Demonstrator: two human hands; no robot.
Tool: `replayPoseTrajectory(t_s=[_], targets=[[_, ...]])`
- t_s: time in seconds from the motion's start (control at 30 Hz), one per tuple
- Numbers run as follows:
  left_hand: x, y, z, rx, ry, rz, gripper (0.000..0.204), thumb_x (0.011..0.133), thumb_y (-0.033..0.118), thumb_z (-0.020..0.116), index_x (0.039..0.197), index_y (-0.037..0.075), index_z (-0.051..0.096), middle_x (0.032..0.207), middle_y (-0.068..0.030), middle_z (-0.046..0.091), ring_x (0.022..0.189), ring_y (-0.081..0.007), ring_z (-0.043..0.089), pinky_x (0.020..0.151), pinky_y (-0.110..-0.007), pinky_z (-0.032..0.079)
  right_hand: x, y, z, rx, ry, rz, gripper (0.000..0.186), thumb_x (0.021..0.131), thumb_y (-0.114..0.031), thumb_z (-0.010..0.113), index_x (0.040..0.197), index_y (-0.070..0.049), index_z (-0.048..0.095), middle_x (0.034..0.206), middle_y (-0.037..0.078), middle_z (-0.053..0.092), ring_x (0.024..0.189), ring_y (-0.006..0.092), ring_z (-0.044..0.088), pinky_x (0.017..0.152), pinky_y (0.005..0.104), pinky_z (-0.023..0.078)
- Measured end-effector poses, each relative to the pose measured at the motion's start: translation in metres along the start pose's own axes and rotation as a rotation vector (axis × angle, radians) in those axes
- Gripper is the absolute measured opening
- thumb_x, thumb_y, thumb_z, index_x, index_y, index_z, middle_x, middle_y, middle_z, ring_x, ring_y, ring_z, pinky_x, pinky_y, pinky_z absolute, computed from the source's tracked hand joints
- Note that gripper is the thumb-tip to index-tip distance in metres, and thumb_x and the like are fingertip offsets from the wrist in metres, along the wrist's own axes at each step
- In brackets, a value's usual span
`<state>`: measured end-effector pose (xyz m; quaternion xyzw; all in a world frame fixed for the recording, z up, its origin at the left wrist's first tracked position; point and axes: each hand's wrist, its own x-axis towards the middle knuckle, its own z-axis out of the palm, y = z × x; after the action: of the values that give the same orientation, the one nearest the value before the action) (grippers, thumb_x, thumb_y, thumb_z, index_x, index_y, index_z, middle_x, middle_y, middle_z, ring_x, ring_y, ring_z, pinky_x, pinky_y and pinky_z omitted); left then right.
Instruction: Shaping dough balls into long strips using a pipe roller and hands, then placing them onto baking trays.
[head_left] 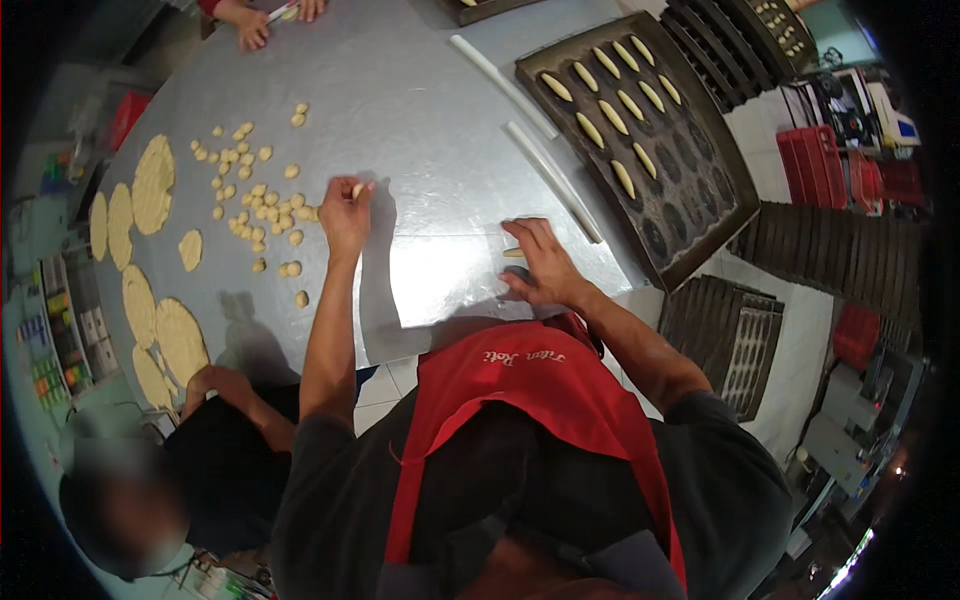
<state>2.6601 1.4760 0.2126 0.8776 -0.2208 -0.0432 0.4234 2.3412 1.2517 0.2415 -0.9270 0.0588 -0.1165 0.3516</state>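
Observation:
My left hand (347,218) is closed, pinching a small dough ball (358,190) just to the right of a scattered group of dough balls (262,205) on the metal table (420,130). To the right, the fingers of my right hand (545,264) curl around a short dough roll (513,253) at the tabletop; one end pokes out between thumb and fingers, and the rest is hidden under the hand. A dark baking tray (690,235) lies at the right, with several spindle-shaped dough pieces (630,104) in its hollows.
Two pale rods (553,180) lie between my right hand and the tray. Flat dough sheets (155,185) spread along the left edge. A co-worker's hand (215,385) is at the lower left, another person's hands (254,30) at the far edge. Stacked trays (840,255) stand at right.

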Motion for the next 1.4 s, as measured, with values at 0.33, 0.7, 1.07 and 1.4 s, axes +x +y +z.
replayPoseTrajectory(t_s=[0.33, 0.7, 1.07, 1.4], targets=[[-0.122, 0.075, 0.044, -0.499, -0.143, -0.402, 0.023, 0.105, 0.016, 0.077, 0.121, -0.001, 0.074, 0.101, -0.0021, 0.075, 0.091, -0.0102, 0.067, 0.081, -0.025, 0.053, 0.014, 0.061, -0.152, 0.216, 0.732, 0.34, 0.026, 0.098, -0.003, 0.076, 0.123, -0.005, 0.068, 0.101, 0.007, 0.074, 0.083, 0.0121, 0.069, 0.076, 0.0292, 0.058], [-0.153, 0.143, 0.12, -0.329, -0.354, -0.216, 0.034, 0.096, 0.001, 0.079, 0.13, 0.002, 0.072, 0.105, -0.0085, 0.078, 0.093, -0.017, 0.073, 0.087, -0.032, 0.059, -0.006, 0.097, -0.13, -0.196, 0.391, 0.381, 0.034, 0.09, -0.011, 0.071, 0.123, -0.002, 0.07, 0.118, 0.022, 0.072, 0.112, 0.0438, 0.069, 0.098, 0.052, 0.057], [-0.184, 0.172, 0.105, 0.356, -0.286, 0.459, 0.065, 0.105, 0.024, 0.064, 0.166, 0.011, 0.049, 0.176, -0.0228, 0.037, 0.159, -0.0494, 0.035, 0.127, -0.06, 0.033, -0.035, 0.069, -0.029, -0.188, 0.132, -0.012, 0.034, 0.094, -0.011, 0.075, 0.127, -0.004, 0.071, 0.12, 0.015, 0.07, 0.114, 0.0379, 0.065, 0.101, 0.0494, 0.053], [-0.153, 0.123, 0.12, 0.647, -0.267, 0.47, 0.078, 0.109, 0.04, 0.054, 0.173, 0.003, 0.03, 0.181, -0.0237, 0.025, 0.169, -0.0414, 0.019, 0.135, -0.061, 0.009, -0.032, 0.052, -0.012, -0.076, 0.099, -0.041, 0.053, 0.089, -0.027, 0.083, 0.133, -0.001, 0.065, 0.127, 0.02, 0.065, 0.119, 0.042, 0.059, 0.103, 0.0524, 0.049]])
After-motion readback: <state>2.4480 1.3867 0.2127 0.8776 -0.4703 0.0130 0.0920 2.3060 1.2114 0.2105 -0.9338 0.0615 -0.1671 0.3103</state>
